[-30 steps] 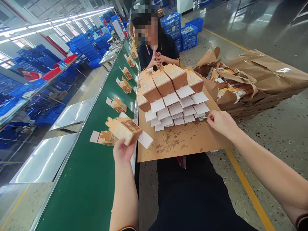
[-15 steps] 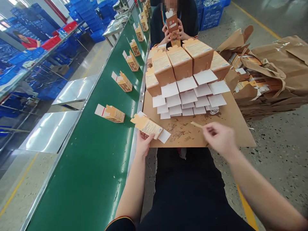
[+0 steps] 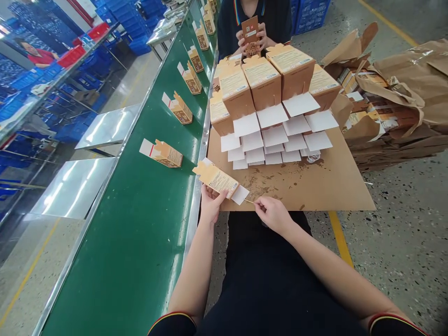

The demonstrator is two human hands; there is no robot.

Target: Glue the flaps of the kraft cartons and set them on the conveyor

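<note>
My left hand (image 3: 211, 203) is closed around a small tan-and-brown printed carton (image 3: 219, 178), tilted over the near left corner of the cardboard sheet. The carton's white flap (image 3: 240, 194) sticks out at its lower right end. My right hand (image 3: 272, 213) pinches a thin pale stick (image 3: 249, 201), its tip close to that flap; whether they touch I cannot tell. Beyond my hands, several cartons (image 3: 264, 77) lie stacked in rows, their white flaps facing me. A white coiled loop (image 3: 313, 157) lies beside the stack.
A green conveyor belt (image 3: 140, 224) on my left carries a line of upright cartons (image 3: 164, 154). Opposite me a person (image 3: 226, 28) holds another carton (image 3: 250, 35). Torn brown paper (image 3: 402, 93) with cartons inside lies right of the stained cardboard sheet (image 3: 336, 186).
My right hand has moved left with the stick, from over the cardboard's right side to the carton's flap. My left hand still holds the carton in nearly the same place.
</note>
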